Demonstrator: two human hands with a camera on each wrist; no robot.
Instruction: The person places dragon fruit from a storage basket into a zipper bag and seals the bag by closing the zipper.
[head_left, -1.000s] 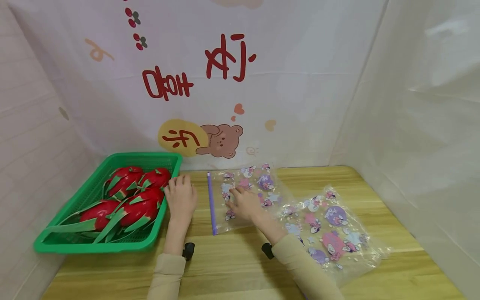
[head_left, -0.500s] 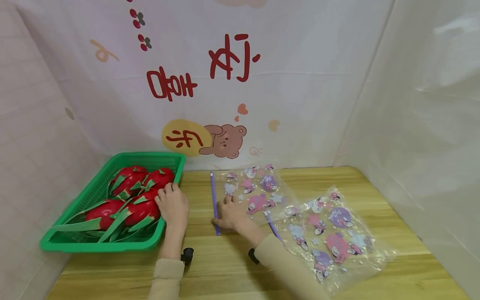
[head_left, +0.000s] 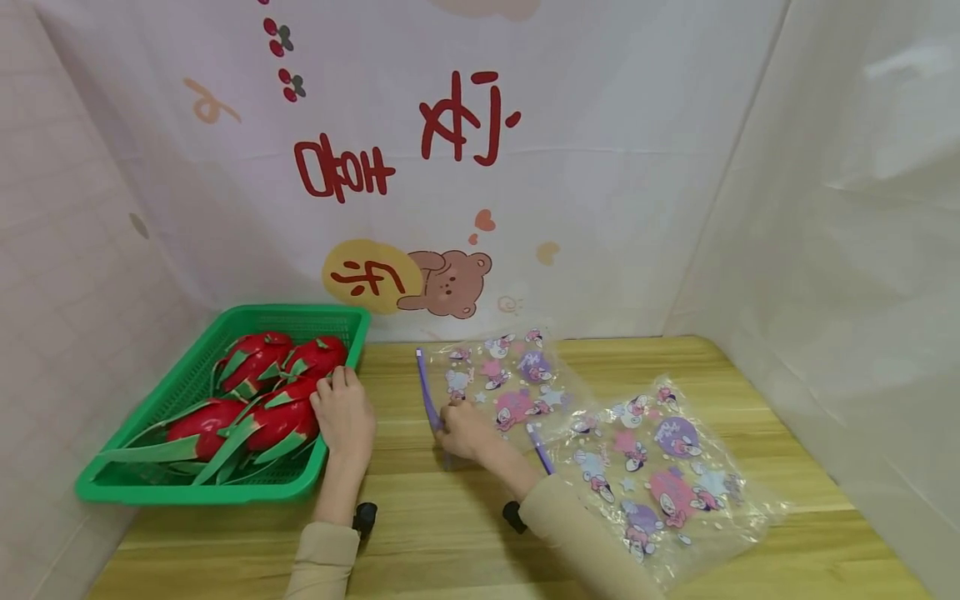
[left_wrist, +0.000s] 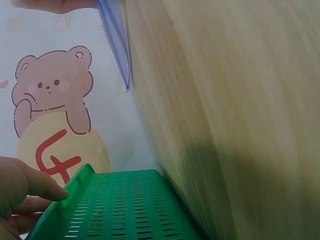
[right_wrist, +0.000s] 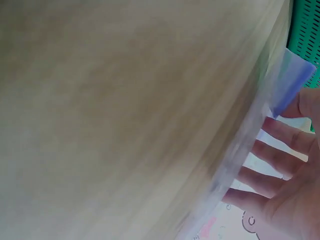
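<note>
A green basket (head_left: pixel 198 495) at the left holds several red dragon fruits (head_left: pixel 281 423) with long green scales. At its right rim lies my left hand (head_left: pixel 345 417), its fingers over the rim and close to the nearest fruit; whether they touch it is hidden. In the left wrist view the thumb (left_wrist: pixel 47 186) lies against the rim. My right hand (head_left: pixel 467 432) pinches the purple zip edge of a clear printed zip bag (head_left: pixel 517 392). That edge is bent and lifted, with the thumb on one side and the fingers on the other in the right wrist view.
Right of the first bag lies a second clear zip bag (head_left: pixel 667 487) with the same print, overlapping its corner. Both rest on a wooden table (head_left: pixel 435 542). A white cloth backdrop (head_left: pixel 600 250) with a printed bear rises behind, and pale walls flank both sides.
My right hand has moved from the bag's printed face to its purple zip edge and pinched it, lifting and bending it. My left hand has shifted left over the basket rim toward the fruit.
</note>
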